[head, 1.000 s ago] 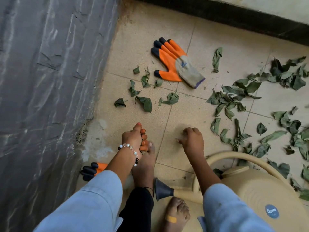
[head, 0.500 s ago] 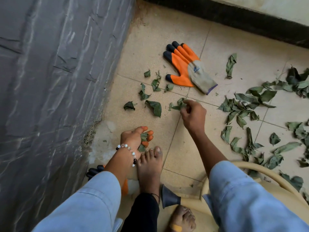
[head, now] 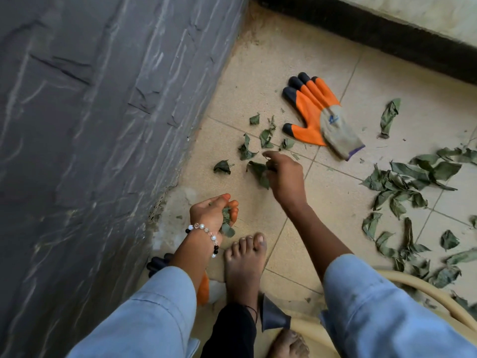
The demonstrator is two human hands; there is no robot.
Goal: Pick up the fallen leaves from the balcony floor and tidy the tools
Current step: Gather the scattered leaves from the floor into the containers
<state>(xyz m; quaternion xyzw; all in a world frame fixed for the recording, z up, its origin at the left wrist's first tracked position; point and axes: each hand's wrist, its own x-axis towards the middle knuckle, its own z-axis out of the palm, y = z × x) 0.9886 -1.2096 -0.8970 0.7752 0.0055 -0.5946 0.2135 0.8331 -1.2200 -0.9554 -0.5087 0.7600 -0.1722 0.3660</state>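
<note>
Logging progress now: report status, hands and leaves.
Left hand holds a bunch of leaves. Right hand pinching a leaf near the wall. Big scatter remains right. Glove still on floor.

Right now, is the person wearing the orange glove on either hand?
No, the orange glove lies flat on the floor tiles, while the left hand and the right hand are bare, both holding leaves.

Soft, even daylight, faint shadows, slight motion blur, wide-angle bending toward edges.
</note>
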